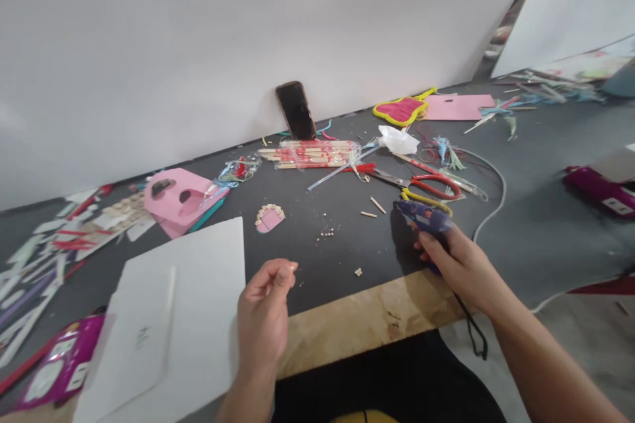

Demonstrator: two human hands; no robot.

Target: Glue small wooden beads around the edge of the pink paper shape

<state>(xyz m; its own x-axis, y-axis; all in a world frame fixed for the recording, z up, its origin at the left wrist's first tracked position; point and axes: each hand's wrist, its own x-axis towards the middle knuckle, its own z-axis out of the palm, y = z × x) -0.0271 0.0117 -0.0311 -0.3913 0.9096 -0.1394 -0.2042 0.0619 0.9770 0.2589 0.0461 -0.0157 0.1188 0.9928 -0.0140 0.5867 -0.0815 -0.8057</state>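
Note:
My right hand [456, 264] is wrapped round a dark blue hot glue gun [425, 217], its nozzle pointing left above the table. Thumb and fingers pinched together, my left hand [268, 307] hovers near the table's front edge; whatever is between the fingertips is too small to make out. Beyond it lies a small pink rounded piece [270, 218] with pale bead-like bits along its curved edge. Several tiny pale bits [326, 232] are scattered to the right of that piece, and a little cluster [358, 272] sits closer to me. Two short sticks [376, 206] lie left of the glue gun.
White boards [198, 304] cover the left front. Scissors [421, 182] and packed sticks [312, 153] lie farther back, where a phone [296, 111] leans on the wall. Pink cut-outs [176, 201] are at left. A pale cable [499, 195] curves at right, near a purple packet [600, 190].

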